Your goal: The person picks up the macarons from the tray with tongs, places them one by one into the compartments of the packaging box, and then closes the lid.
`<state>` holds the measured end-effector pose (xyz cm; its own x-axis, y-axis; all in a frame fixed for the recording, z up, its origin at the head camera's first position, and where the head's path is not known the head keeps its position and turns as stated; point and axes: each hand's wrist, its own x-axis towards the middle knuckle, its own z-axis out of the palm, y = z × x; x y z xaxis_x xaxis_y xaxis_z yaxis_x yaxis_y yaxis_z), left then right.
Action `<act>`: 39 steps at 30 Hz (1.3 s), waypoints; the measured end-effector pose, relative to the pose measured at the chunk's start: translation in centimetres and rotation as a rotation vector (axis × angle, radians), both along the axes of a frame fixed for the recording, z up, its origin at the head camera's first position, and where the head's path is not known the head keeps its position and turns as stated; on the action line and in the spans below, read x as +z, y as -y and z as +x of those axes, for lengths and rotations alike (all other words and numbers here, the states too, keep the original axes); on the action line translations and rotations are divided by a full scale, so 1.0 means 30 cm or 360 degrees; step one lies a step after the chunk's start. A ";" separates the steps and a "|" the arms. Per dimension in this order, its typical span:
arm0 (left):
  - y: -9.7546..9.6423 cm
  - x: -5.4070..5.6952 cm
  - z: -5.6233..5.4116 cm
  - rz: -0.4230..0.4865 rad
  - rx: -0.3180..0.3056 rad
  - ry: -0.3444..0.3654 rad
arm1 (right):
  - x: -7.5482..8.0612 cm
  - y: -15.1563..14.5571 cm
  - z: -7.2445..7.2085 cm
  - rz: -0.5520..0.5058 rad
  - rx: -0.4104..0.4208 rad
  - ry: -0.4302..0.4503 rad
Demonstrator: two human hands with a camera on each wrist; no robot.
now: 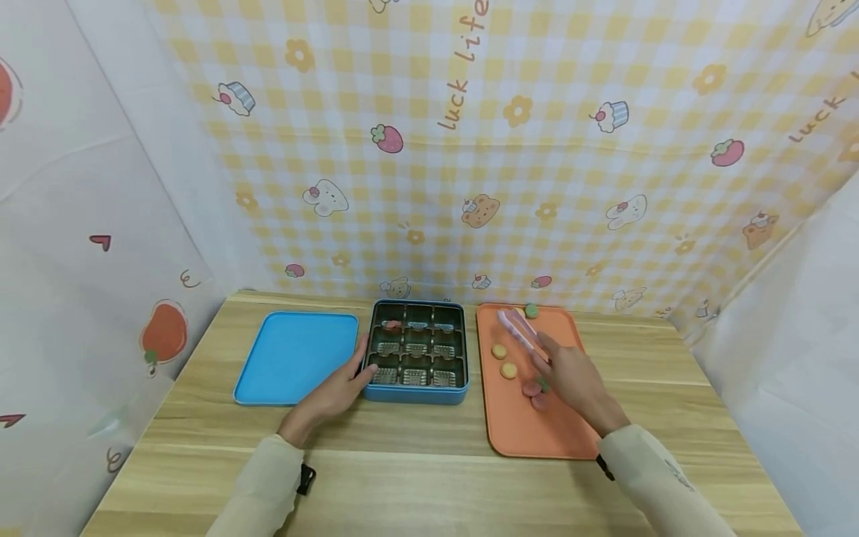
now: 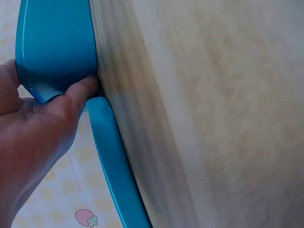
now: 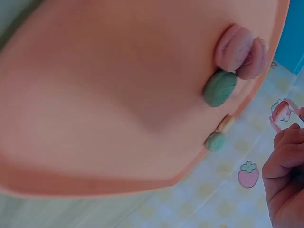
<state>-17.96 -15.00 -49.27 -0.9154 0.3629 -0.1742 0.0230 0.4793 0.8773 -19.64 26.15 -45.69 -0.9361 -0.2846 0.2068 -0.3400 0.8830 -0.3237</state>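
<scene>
My left hand (image 1: 341, 388) holds the left side of a blue tin (image 1: 416, 395), thumb over the rim. In the left wrist view, a finger of that hand reaches down beside the tin's (image 2: 57, 42) base. Inside the tin, a dark divided insert (image 1: 416, 350) has a small reddish piece (image 1: 391, 324) in its back left compartment. My right hand (image 1: 570, 377) grips pink tongs (image 1: 520, 330) over an orange tray (image 1: 496, 425). Around the tongs lie yellow macarons (image 1: 508, 371), pink macarons (image 3: 234, 47) and green macarons (image 3: 220, 88). Nothing shows between the tong tips.
Left of the tin, a flat blue lid (image 1: 302, 358) lies on the wooden table (image 1: 403, 477). A checked cloth (image 1: 416, 164) hangs behind the table. One green macaron (image 1: 532, 311) sits at the tray's back edge, beside a yellow one.
</scene>
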 end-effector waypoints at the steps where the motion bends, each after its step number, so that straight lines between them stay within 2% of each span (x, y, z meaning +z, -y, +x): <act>1: -0.001 -0.001 -0.001 0.0002 0.0005 0.0008 | 0.001 0.006 -0.004 0.0005 0.0002 -0.0005; 10: 0.000 0.003 -0.001 0.0009 0.0002 0.0030 | 0.027 0.080 -0.016 0.0020 0.0007 -0.0013; 21: 0.003 0.003 -0.005 -0.0012 -0.0020 0.0003 | 0.064 0.185 -0.027 -0.0028 0.0043 0.0186; 39: 0.002 -0.001 -0.007 -0.0010 -0.0010 0.0002 | 0.060 0.278 -0.042 0.0019 0.0152 0.0052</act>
<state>-18.17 -15.06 -49.31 -0.9129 0.3674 -0.1777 0.0249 0.4847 0.8743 -20.92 17.80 -43.89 -0.9106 -0.3754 0.1729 -0.4126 0.8508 -0.3255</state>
